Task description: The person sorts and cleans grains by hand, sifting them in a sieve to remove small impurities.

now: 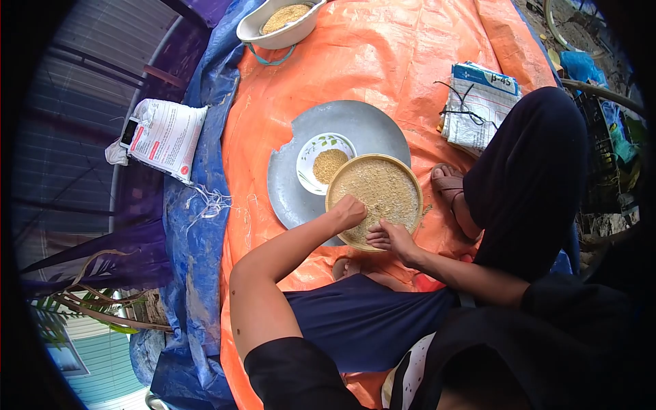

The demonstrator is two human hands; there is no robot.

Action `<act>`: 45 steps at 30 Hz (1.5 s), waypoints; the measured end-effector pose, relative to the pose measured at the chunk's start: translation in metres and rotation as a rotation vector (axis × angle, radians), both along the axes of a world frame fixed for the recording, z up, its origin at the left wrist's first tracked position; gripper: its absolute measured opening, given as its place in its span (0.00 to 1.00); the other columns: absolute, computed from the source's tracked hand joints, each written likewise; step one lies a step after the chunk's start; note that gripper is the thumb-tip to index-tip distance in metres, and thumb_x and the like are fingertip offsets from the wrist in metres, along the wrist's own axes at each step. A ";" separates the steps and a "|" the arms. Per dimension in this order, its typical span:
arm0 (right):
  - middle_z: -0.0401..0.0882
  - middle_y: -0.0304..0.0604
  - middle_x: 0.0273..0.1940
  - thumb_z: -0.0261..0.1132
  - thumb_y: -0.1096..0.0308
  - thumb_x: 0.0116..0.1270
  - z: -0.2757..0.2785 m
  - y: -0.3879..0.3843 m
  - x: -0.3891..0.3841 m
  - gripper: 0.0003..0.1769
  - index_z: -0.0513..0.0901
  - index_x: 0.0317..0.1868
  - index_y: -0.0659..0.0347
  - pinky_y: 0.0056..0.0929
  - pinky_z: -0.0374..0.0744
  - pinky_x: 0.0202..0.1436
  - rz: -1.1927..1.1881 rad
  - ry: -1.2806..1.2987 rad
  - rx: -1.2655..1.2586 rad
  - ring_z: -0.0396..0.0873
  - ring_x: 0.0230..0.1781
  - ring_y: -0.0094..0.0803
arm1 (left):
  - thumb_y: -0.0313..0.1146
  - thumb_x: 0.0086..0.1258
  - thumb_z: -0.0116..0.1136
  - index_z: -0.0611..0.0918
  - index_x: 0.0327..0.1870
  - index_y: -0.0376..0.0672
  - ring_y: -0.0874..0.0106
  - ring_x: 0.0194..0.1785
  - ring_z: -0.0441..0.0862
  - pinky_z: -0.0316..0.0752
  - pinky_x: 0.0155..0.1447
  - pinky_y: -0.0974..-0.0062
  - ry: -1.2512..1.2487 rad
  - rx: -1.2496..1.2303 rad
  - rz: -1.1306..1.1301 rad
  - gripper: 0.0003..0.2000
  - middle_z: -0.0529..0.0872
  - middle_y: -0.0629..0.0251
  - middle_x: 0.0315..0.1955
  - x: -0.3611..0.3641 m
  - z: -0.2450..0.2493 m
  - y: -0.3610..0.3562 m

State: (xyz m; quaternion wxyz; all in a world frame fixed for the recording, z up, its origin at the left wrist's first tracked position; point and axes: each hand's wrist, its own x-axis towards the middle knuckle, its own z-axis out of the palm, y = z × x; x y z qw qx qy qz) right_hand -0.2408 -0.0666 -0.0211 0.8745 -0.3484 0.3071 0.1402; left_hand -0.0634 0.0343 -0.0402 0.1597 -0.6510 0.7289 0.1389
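A round woven tray with a raised rim holds a layer of straw-coloured grain. My left hand is closed over the tray's left side, knuckles up; whatever its fingers hold is hidden. At the near rim, my right hand has its fingers partly stretched out and slightly apart, with no object visible in them. Beside the tray, a white bowl with green leaf decoration contains more golden grain. Both the bowl and part of the tray rest on a large grey metal disc with a broken edge.
An orange tarp covers the ground, bordered by a blue tarp. A white basin of grain stands at the far edge. Folded sacks lie beside my sandalled foot. A printed white bag lies left.
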 end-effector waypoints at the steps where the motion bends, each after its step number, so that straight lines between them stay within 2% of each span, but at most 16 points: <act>1: 0.81 0.48 0.38 0.47 0.50 0.73 0.001 0.000 0.000 0.27 0.75 0.48 0.71 0.26 0.79 0.46 0.005 -0.006 -0.006 0.81 0.38 0.32 | 0.30 0.55 0.53 0.81 0.24 0.40 0.62 0.27 0.84 0.75 0.29 0.66 0.010 0.019 -0.004 0.05 0.83 0.58 0.20 0.000 0.003 -0.001; 10: 0.81 0.48 0.39 0.49 0.51 0.72 -0.001 -0.001 0.000 0.26 0.76 0.48 0.72 0.25 0.79 0.47 0.027 -0.024 -0.027 0.81 0.38 0.30 | 0.31 0.54 0.53 0.82 0.25 0.40 0.59 0.30 0.84 0.76 0.33 0.64 0.018 0.058 0.158 0.07 0.84 0.56 0.23 0.023 0.028 -0.011; 16: 0.81 0.49 0.39 0.49 0.52 0.73 -0.004 -0.001 0.000 0.26 0.76 0.48 0.72 0.26 0.79 0.46 0.014 -0.015 -0.017 0.81 0.38 0.31 | 0.31 0.55 0.51 0.84 0.27 0.40 0.58 0.32 0.84 0.77 0.36 0.65 0.005 0.267 0.214 0.09 0.85 0.54 0.27 0.029 0.049 -0.015; 22: 0.81 0.49 0.39 0.48 0.52 0.73 -0.002 -0.001 0.000 0.26 0.75 0.48 0.72 0.26 0.79 0.46 0.021 -0.017 -0.026 0.81 0.38 0.31 | 0.33 0.54 0.51 0.85 0.28 0.41 0.59 0.35 0.84 0.77 0.38 0.63 0.014 0.331 0.254 0.10 0.85 0.53 0.29 0.031 0.055 -0.014; 31: 0.81 0.49 0.39 0.48 0.52 0.73 -0.002 -0.001 0.001 0.26 0.75 0.48 0.72 0.26 0.79 0.46 0.030 -0.015 -0.040 0.81 0.37 0.31 | 0.33 0.52 0.50 0.85 0.26 0.41 0.59 0.34 0.84 0.77 0.36 0.63 0.018 0.309 0.246 0.10 0.85 0.54 0.27 0.033 0.065 -0.020; 40: 0.81 0.48 0.38 0.47 0.52 0.73 -0.004 -0.002 0.001 0.26 0.76 0.48 0.72 0.25 0.79 0.45 0.028 -0.014 -0.051 0.81 0.37 0.31 | 0.35 0.56 0.49 0.84 0.25 0.39 0.58 0.33 0.83 0.77 0.37 0.62 0.024 0.278 0.273 0.12 0.84 0.52 0.27 0.033 0.065 -0.022; 45: 0.81 0.49 0.39 0.47 0.52 0.73 -0.004 -0.002 0.001 0.27 0.76 0.48 0.72 0.25 0.79 0.46 0.029 -0.012 -0.040 0.81 0.37 0.31 | 0.37 0.60 0.48 0.83 0.29 0.36 0.57 0.34 0.83 0.77 0.39 0.61 0.137 0.210 0.347 0.14 0.84 0.49 0.28 0.034 0.064 -0.020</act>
